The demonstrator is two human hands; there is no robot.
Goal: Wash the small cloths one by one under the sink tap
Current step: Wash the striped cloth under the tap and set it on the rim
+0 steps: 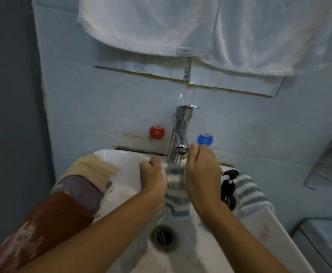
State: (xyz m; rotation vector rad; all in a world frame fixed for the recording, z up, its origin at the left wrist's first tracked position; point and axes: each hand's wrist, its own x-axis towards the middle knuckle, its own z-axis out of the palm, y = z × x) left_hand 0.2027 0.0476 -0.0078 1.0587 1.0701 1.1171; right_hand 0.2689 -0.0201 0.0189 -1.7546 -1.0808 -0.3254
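both forearms reached in over the sink point(121, 154).
left hand point(151, 174) and right hand point(202, 170) pinched the striped cloth point(176, 196) by its top edge under the tap point(181, 134); it looked limp, sodden and heavy, best held by the hem.

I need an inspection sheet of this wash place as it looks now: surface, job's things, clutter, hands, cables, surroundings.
Surface: white sink, wet, open drain in the basin.
Job's things: striped cloth held under the tap, water running; second striped cloth on the right rim; cream, purple and red cloth draped over the left rim.
Clutter: black pump bottle on the right rim.
Hands: left hand and right hand both grip the striped cloth.
Cables: nothing seen.
Surroundings: white towels hanging above; red sticker and blue sticker on the wall; metal rack at right.
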